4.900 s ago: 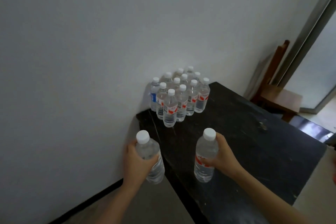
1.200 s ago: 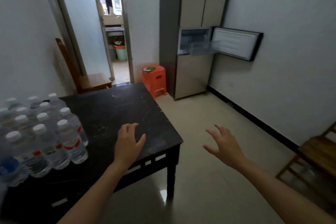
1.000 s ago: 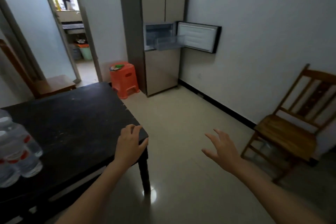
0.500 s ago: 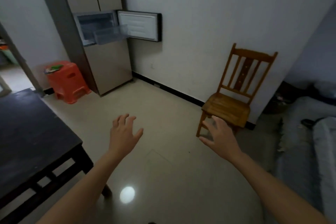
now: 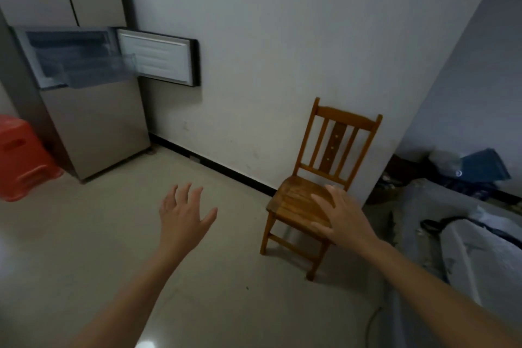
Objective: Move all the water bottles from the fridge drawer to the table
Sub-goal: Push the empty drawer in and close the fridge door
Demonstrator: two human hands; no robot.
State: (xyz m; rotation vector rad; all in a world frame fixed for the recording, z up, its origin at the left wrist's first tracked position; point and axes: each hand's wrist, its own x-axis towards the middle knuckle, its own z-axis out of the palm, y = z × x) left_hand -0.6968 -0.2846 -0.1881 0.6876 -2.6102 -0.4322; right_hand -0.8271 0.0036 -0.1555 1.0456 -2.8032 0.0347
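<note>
Glossy beige floor (image 5: 84, 234) | clear plastic fridge drawer (image 5: 99, 74) pulled out | left hand (image 5: 183, 217), right hand (image 5: 344, 220): grip wide

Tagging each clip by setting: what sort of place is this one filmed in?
Most likely a room in a modest home, not a lab: a household fridge with its drawer pulled out, a wooden chair beside the wall, and an orange plastic stool.

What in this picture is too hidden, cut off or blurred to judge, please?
Head view:
fridge drawer: translucent, far off; whether bottles are inside is unclear.
table: outside the frame.
orange stool: cut by the left edge.
pile at right: dim, blurred; items unidentifiable.
</note>
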